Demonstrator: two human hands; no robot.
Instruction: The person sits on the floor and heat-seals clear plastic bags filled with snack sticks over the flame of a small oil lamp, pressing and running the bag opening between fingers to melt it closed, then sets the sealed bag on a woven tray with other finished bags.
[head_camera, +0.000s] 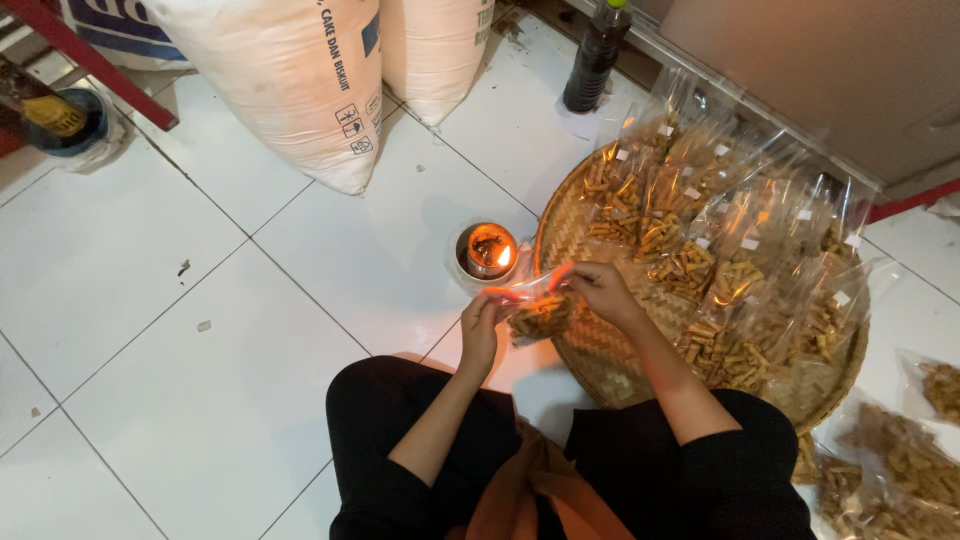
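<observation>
Small clear bag of snack sticks (541, 316) pinched at its top between left hand (479, 330) and right hand (601, 290), each grip closed on the plastic, just beside lit flame in a tin (487, 250); woven tray (600, 350) of filled bags at right, on white floor tiles (200, 330)

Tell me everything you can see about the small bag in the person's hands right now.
The small bag is clear plastic, filled in its lower part with short golden-brown snack sticks. It is held level above the white floor, its top edge stretched between the left hand and the right hand, both pinching it. That edge glows orange, facing the lit flame in the small tin just beyond. It hangs beside the woven tray.
</observation>
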